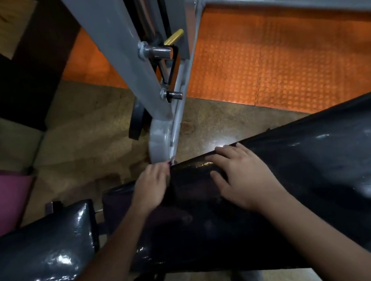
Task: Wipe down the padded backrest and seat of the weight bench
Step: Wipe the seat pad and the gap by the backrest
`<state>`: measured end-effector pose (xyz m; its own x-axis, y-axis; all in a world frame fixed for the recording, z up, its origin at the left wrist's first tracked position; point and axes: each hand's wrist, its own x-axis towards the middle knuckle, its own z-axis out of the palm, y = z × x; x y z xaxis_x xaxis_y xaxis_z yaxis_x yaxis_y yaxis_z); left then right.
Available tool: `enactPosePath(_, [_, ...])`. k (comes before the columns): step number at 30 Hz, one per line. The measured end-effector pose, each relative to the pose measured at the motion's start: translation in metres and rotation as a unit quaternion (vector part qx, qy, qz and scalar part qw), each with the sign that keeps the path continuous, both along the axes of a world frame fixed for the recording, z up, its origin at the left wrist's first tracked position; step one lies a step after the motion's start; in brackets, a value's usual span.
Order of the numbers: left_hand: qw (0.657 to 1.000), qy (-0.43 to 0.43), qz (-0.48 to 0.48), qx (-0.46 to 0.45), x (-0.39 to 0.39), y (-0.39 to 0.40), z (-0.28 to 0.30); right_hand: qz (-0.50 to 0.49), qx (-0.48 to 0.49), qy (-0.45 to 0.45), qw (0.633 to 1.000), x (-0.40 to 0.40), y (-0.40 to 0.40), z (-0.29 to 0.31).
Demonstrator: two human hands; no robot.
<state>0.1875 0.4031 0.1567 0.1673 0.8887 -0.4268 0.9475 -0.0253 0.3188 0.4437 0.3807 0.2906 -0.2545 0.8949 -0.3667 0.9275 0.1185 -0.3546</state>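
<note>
Glossy black backrest pad (305, 170) slanting across the lower view, seat pad (38, 248) just left of it. Right hand (241, 175) spread flat on the backrest; left hand (150, 184) at its far edge, fingers curled (whether gripping anything: cannot tell). Beyond, grey frame (115, 42) over orange floor matting (287, 51).

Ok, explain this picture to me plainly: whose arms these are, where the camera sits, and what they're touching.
The camera is worn on a person's head and looks down, so both arms are that person's own. The long shiny black pad is part of a weight bench; a second shorter pad lies to its left. The right hand rests flat on the long pad, fingers at its far edge. The left hand reaches over that edge; something small shows at its fingertips, too blurred to name. Behind stands a grey metal frame on an orange floor mat.
</note>
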Motion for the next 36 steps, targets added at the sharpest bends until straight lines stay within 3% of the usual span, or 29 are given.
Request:
enactPosePath(2, [0.997,0.034,0.049,-0.055,0.024,0.017,0.015,-0.028,0.035,0.009,0.999,0.007,-0.006,0.004])
enactPosePath(4, [0.993,-0.024,0.080,-0.089,0.089,0.037,0.043,-0.080,0.103,0.018,0.991,0.020,-0.010,0.009])
enactPosePath(6, [0.991,-0.104,0.046,-0.066,0.161,0.044,0.064,-0.116,0.139,0.015,0.983,0.036,-0.010,0.014])
enactPosePath(8, [0.987,-0.159,0.001,0.019,0.189,0.031,0.078,-0.111,0.128,0.022,0.985,0.043,-0.011,0.012])
enactPosePath(11, [0.973,-0.203,-0.026,0.108,0.145,0.001,0.064,-0.043,0.079,0.019,0.996,0.020,-0.019,0.003])
enactPosePath(15, [0.975,-0.034,-0.085,0.204,0.037,-0.027,0.017,0.010,0.045,0.000,0.999,-0.030,-0.041,-0.022])
enactPosePath(18, [0.991,0.027,-0.033,0.125,-0.026,-0.031,-0.018,0.006,0.062,-0.005,0.998,-0.026,-0.051,-0.030])
enactPosePath(20, [0.992,0.063,0.002,0.106,-0.011,-0.020,-0.015,0.037,0.079,-0.016,0.996,-0.013,-0.055,-0.032])
enactPosePath(21, [0.993,0.062,0.020,0.099,0.015,-0.016,-0.005,0.054,0.084,-0.021,0.995,-0.009,-0.057,-0.032])
enactPosePath(23, [0.990,-0.023,0.051,0.130,0.071,-0.018,0.016,0.057,0.100,-0.009,0.993,-0.004,-0.059,-0.031])
enactPosePath(27, [0.974,-0.182,0.041,0.131,0.104,-0.065,0.050,-0.034,0.139,0.050,0.989,-0.006,-0.058,-0.030])
enactPosePath(32, [0.968,-0.128,0.065,0.204,-0.007,-0.157,-0.007,-0.023,0.149,-0.028,0.988,-0.017,-0.057,-0.039])
enactPosePath(36, [0.962,-0.078,0.223,0.137,-0.106,-0.146,-0.065,-0.015,0.188,-0.053,0.981,-0.018,-0.058,-0.049])
